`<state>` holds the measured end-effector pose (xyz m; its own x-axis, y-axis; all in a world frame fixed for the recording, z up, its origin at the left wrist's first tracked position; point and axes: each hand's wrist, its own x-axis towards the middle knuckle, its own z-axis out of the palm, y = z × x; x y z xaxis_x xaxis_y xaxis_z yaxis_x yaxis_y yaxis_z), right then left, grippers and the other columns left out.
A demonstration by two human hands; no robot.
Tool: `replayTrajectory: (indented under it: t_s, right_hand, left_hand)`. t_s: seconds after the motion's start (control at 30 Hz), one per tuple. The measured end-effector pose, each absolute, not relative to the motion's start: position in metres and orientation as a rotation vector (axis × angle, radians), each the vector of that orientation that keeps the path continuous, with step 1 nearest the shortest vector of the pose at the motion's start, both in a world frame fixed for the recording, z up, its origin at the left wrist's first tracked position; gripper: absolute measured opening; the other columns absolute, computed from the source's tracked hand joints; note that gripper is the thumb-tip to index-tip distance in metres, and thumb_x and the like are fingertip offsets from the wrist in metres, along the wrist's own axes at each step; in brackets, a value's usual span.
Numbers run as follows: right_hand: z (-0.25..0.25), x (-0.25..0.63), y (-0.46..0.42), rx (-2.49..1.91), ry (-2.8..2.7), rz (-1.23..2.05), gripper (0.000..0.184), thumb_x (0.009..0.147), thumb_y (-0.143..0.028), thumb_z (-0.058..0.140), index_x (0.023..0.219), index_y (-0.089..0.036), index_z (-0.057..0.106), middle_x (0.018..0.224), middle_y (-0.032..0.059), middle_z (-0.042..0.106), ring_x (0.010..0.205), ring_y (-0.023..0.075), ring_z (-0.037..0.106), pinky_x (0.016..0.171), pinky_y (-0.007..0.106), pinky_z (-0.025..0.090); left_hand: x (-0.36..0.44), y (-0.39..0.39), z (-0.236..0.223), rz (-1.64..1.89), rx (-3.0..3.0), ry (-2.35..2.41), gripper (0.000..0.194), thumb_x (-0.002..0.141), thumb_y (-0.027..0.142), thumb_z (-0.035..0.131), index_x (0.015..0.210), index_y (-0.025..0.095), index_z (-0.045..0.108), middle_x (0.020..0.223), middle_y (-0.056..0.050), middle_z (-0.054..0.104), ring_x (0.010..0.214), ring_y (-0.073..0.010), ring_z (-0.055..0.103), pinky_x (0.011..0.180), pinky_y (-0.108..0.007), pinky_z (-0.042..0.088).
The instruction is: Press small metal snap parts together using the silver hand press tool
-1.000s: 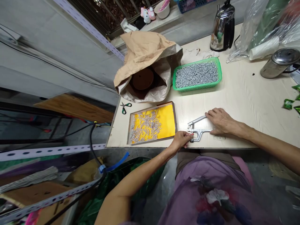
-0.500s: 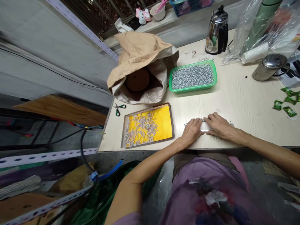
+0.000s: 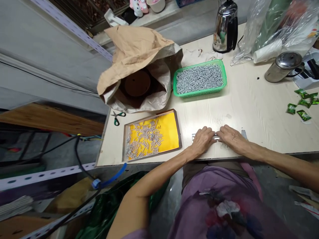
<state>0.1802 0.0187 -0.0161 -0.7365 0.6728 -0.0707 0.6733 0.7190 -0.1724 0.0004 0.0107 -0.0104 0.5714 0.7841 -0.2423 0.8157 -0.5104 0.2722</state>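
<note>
My left grip (image 3: 202, 140) and right grip (image 3: 231, 138) hold the metal tool (image 3: 216, 136) on the table (image 3: 251, 99), its squeeze seemingly nearly done; small metal pieces (image 3: 146, 135) lie loose in the tray (image 3: 178, 132), more in the green basket (image 3: 224, 77).

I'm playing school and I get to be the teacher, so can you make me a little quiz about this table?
1. What color is the basket full of little metal pieces?
a) blue
b) green
c) red

2. True or false: the scissors lie outside the shallow tray.

3. The left hand and the right hand are both on what?

Key: 1. b. 2. True. 3. A metal hand tool.
</note>
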Motion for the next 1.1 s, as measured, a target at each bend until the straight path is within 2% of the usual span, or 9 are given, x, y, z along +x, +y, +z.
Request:
replayTrajectory:
  t_s: [0.13, 0.23, 0.33, 0.43, 0.63, 0.8, 0.93, 1.0, 1.1]
  right_hand:
    - [-0.017, 0.181, 0.018, 1.177, 2.919, -0.394, 0.022, 0.093, -0.011, 0.043, 0.087, -0.014, 0.064, 0.084, 0.0092, 0.062, 0.08, 0.021, 0.054, 0.07, 0.031, 0.044]
    - [-0.015, 0.184, 0.023, 1.23, 2.938, -0.404, 0.016, 0.092, -0.014, 0.048, 0.097, -0.014, 0.064, 0.093, 0.0113, 0.063, 0.088, 0.0236, 0.055, 0.074, 0.033, 0.046]
    - [-0.013, 0.193, 0.036, 1.152, 3.037, -0.506, 0.029, 0.089, -0.029, 0.058, 0.115, -0.015, 0.06, 0.108, 0.0139, 0.062, 0.1, 0.0274, 0.055, 0.081, 0.038, 0.047]
    - [-0.015, 0.2, 0.051, 1.069, 3.086, -0.543, 0.035, 0.092, -0.035, 0.053, 0.12, -0.015, 0.058, 0.111, 0.0147, 0.062, 0.1, 0.0276, 0.056, 0.084, 0.039, 0.046]
    - [-0.02, 0.186, 0.084, 1.18, 2.992, -0.262, 0.019, 0.093, -0.025, 0.05, 0.094, -0.016, 0.066, 0.093, 0.0116, 0.067, 0.088, 0.0251, 0.054, 0.073, 0.035, 0.038]
    - [-0.005, 0.152, 0.09, 1.194, 2.983, -0.142, 0.016, 0.091, -0.021, 0.053, 0.096, -0.018, 0.068, 0.094, 0.0109, 0.067, 0.088, 0.0244, 0.051, 0.071, 0.034, 0.033]
    - [0.007, 0.114, 0.054, 0.633, 3.088, -0.313, 0.014, 0.09, -0.021, 0.057, 0.09, -0.023, 0.07, 0.097, 0.0079, 0.064, 0.09, 0.0216, 0.049, 0.069, 0.032, 0.031]
    - [0.006, 0.1, 0.036, 0.418, 3.054, -0.317, 0.017, 0.089, -0.019, 0.058, 0.076, -0.021, 0.069, 0.09, 0.0077, 0.063, 0.087, 0.0209, 0.048, 0.068, 0.032, 0.03]
    - [-0.005, 0.089, 0.025, 0.302, 3.067, -0.254, 0.021, 0.087, -0.014, 0.056, 0.068, -0.019, 0.064, 0.084, 0.0084, 0.061, 0.085, 0.0209, 0.049, 0.068, 0.034, 0.032]
  left_hand:
    - [0.003, 0.012, -0.014, -0.122, 2.395, 1.367, 0.022, 0.095, 0.035, 0.05, 0.094, 0.016, 0.062, 0.093, -0.008, 0.059, 0.098, -0.0242, 0.053, 0.077, -0.034, 0.045]
    - [0.003, 0.009, -0.019, -0.045, 2.402, 1.429, 0.025, 0.094, 0.036, 0.052, 0.105, 0.016, 0.06, 0.098, -0.01, 0.061, 0.099, -0.0254, 0.055, 0.079, -0.037, 0.048]
    - [0.004, -0.005, -0.031, 0.18, 2.433, 1.524, 0.04, 0.093, 0.035, 0.053, 0.127, 0.013, 0.049, 0.122, -0.017, 0.058, 0.114, -0.0292, 0.054, 0.092, -0.045, 0.049]
    - [0.009, -0.03, -0.047, 0.378, 2.471, 1.522, 0.047, 0.095, 0.033, 0.049, 0.136, 0.01, 0.041, 0.143, -0.022, 0.045, 0.136, -0.0329, 0.04, 0.107, -0.05, 0.039]
    - [0.024, -0.066, -0.058, 0.417, 2.476, 1.281, 0.058, 0.097, 0.048, 0.039, 0.144, 0.015, 0.036, 0.15, -0.018, 0.04, 0.146, -0.0292, 0.026, 0.117, -0.052, 0.025]
    - [0.027, -0.062, -0.052, 0.454, 2.423, 1.272, 0.063, 0.096, 0.052, 0.04, 0.142, 0.01, 0.039, 0.148, -0.021, 0.042, 0.145, -0.0308, 0.028, 0.116, -0.055, 0.024]
    - [0.026, -0.061, -0.055, 0.463, 2.457, 1.153, 0.055, 0.093, 0.051, 0.046, 0.128, 0.009, 0.055, 0.129, -0.021, 0.059, 0.13, -0.0332, 0.048, 0.108, -0.052, 0.038]
    - [0.017, -0.069, -0.058, 0.464, 2.535, 0.963, 0.043, 0.093, 0.048, 0.049, 0.114, 0.013, 0.063, 0.108, -0.015, 0.068, 0.112, -0.0283, 0.06, 0.1, -0.043, 0.047]
    - [-0.012, -0.085, -0.056, 0.572, 2.68, 0.742, 0.027, 0.094, 0.039, 0.053, 0.104, 0.018, 0.067, 0.09, -0.007, 0.07, 0.091, -0.0183, 0.065, 0.088, -0.031, 0.052]
